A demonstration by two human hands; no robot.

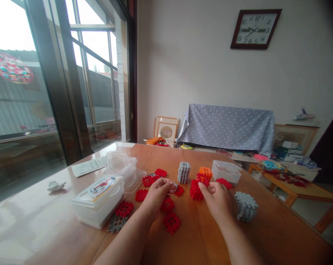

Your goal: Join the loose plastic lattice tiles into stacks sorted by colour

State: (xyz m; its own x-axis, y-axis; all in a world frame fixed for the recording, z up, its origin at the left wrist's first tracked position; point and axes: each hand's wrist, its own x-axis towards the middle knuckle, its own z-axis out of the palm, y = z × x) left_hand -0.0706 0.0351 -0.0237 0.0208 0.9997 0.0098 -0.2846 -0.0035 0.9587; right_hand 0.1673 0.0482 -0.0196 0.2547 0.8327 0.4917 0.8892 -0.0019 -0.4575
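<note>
My left hand [158, 194] is closed in a pinch above loose red notched tiles; what its fingertips hold, if anything, is too small to make out. My right hand [216, 197] has its thumb and fingers closed on a red notched tile [203, 179], at the top of a red stack [196, 190]. An orange stack of square-holed tiles [205, 171] stands just behind it. Under and beside my left hand lie red tiles [172, 222], some overlapping. A tall grey stack of tiles [184, 172] rises between the hands, farther back.
A second grey stack [246, 207] stands right of my right hand. A clear plastic box [226, 172] is behind it. At left sit a lidded box with a label [98, 198], an open clear container [121, 167], papers [87, 166] and a crumpled wrapper [56, 186].
</note>
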